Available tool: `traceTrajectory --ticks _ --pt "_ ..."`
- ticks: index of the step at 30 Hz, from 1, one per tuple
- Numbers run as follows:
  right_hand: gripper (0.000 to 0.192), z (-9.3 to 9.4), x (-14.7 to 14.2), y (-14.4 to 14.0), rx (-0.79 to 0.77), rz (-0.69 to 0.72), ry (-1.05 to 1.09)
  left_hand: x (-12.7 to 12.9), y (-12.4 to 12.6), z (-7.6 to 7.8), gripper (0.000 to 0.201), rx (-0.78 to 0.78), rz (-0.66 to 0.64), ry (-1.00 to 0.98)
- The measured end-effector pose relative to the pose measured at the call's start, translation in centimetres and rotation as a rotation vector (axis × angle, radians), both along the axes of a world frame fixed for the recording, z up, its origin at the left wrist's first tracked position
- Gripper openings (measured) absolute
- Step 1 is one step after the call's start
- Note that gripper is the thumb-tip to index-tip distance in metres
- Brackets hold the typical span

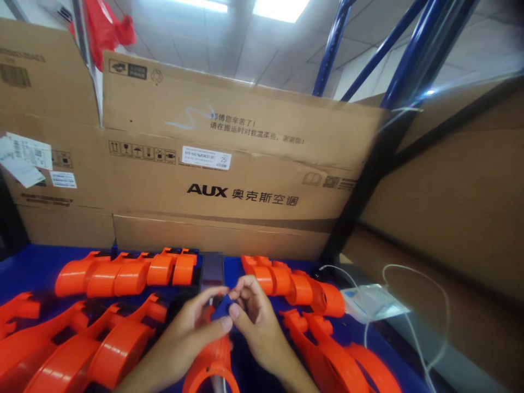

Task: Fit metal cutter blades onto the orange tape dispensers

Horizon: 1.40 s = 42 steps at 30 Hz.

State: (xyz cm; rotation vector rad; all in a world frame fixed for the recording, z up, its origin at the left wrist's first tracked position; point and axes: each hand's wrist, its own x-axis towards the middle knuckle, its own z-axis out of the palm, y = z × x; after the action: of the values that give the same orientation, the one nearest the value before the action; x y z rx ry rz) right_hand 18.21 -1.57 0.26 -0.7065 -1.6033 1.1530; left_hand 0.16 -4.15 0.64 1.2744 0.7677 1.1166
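In the head view my left hand (200, 322) and my right hand (256, 322) meet near the bottom middle. Between their fingertips is a small dark blue piece (222, 307), which both pinch; its exact kind is partly hidden by the fingers. It sits at the upper end of an orange plastic tape dispenser (209, 355), whose round ring points toward me. My left palm and fingers lie alongside this dispenser. Whether the blue piece is fixed to it I cannot tell.
More orange dispensers (131, 275) stand in rows on the blue tabletop (28, 259) at left, and others (301, 289) at right. A cardboard wall (245, 180) closes the back. White cable (446, 311) and a clear plastic packet (374, 303) lie at far right, beside a dark post (360, 185).
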Motion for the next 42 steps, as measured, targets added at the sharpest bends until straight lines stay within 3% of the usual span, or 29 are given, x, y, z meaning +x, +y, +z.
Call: traceTrajectory --ticks 5,8,11,15,20,29,42 --pt "0.030 0.2 -0.3 -0.4 0.020 -0.046 -0.005 0.1 -0.4 0.5 0.045 -0.022 0.011 -0.012" --pt "0.027 0.9 0.2 -0.6 0.092 -0.068 -0.119 0.2 -0.2 0.3 0.046 -0.023 0.025 -0.016" --pt "0.025 2.0 1.3 -0.5 0.176 -0.113 -0.375 0.3 0.1 -0.2 0.050 -0.084 -0.005 -0.016" --pt "0.030 3.1 3.0 -0.1 0.292 -0.334 -0.861 0.3 0.0 -0.7 0.049 -0.125 -0.096 0.002" --pt "0.016 2.7 4.6 0.1 0.231 -0.453 -1.211 0.2 -0.2 -0.7 0.048 -0.108 -0.119 0.047" --pt "0.024 1.8 5.6 -0.1 0.098 -0.405 -1.316 0.0 -0.3 -0.4 0.047 -0.025 -0.155 0.107" --pt "0.010 1.6 5.4 0.1 0.140 -0.383 -1.277 -0.1 -0.1 -0.6 0.047 0.004 -0.145 0.147"
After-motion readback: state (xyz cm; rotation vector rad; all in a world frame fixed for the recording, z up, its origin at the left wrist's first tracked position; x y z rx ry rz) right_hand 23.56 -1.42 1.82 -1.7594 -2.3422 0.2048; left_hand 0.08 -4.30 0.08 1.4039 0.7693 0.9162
